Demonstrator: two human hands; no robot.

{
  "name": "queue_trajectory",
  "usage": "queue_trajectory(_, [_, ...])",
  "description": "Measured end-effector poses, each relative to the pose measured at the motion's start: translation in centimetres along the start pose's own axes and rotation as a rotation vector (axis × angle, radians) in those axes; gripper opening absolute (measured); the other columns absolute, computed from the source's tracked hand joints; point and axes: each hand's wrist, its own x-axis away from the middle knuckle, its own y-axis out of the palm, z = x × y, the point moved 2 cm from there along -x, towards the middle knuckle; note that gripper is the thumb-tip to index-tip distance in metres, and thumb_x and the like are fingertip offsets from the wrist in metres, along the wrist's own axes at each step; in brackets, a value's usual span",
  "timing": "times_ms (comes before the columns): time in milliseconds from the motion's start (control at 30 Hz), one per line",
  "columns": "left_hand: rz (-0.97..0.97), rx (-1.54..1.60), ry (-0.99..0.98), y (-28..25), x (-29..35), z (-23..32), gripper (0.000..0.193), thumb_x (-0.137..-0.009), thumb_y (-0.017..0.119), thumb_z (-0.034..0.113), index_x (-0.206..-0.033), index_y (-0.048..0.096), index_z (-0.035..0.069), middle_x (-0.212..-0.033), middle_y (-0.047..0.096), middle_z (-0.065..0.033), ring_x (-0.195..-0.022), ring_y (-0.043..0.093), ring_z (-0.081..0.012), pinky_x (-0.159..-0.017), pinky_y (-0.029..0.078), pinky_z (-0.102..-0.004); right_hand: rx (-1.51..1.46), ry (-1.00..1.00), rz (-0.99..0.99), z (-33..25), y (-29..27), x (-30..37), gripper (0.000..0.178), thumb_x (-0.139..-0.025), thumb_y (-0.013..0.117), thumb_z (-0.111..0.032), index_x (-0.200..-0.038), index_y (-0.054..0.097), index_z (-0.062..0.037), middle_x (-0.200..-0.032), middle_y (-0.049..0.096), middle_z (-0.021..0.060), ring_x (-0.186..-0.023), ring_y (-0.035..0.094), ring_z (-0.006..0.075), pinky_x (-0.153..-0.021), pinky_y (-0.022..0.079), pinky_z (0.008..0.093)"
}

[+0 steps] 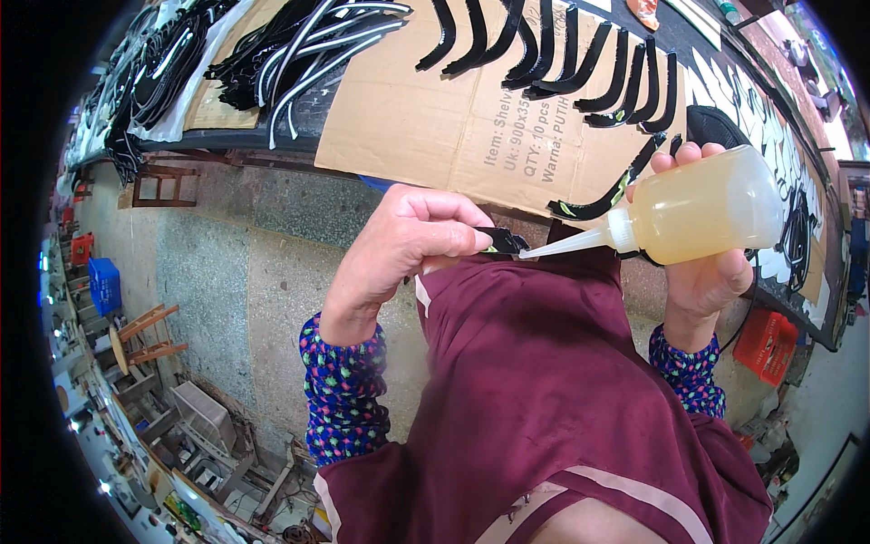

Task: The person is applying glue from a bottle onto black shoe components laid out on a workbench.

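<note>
My left hand (412,240) pinches a short black strip (504,241) between thumb and fingers, just above my lap. In my right hand (707,281) is a clear squeeze bottle (711,207) of yellowish liquid, tipped on its side. Its long pointed nozzle (566,243) reaches left, with the tip at the right end of the strip; whether they touch I cannot tell. Beyond my hands, another curved black strip (616,190) with yellow-green marks lies at the cardboard's near right edge. More curved black strips (580,68) lie in a row farther up on the cardboard sheet (408,118).
Bundles of black and white strips (308,45) lie on the table at the far left. White cut pieces (725,86) cover its right side. On the floor are a red crate (766,346), a wooden stool (145,337) and a blue bin (104,286).
</note>
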Motion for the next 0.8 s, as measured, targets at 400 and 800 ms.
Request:
queue_trajectory(400, [-0.113, -0.006, -0.013, 0.2, 0.9, 0.7, 0.01, -0.07, 0.061, 0.005, -0.077, 0.061, -0.001, -0.053, 0.048, 0.0061, -0.045, 0.036, 0.0012, -0.041, 0.023, -0.0154, 0.053, -0.048, 0.128, -0.7, -0.2, 0.2, 0.088, -0.064, 0.069, -0.039, -0.129, 0.022, -0.0022, -0.128, 0.034, 0.0137, -0.12, 0.03, 0.0322, -0.094, 0.031, 0.0513])
queue_trajectory(800, [-0.158, -0.02, -0.047, 0.7, 0.8, 0.7, 0.009, -0.069, 0.06, 0.003, -0.076, 0.061, -0.003, -0.054, 0.049, 0.0044, -0.044, 0.037, 0.0002, -0.04, 0.024, -0.0163, -0.081, -0.004, 0.09, -0.1, 0.8, -0.1, 0.088, -0.064, 0.071, -0.036, -0.129, 0.022, -0.0024, -0.127, 0.034, 0.0137, -0.121, 0.03, 0.0311, -0.094, 0.03, 0.0538])
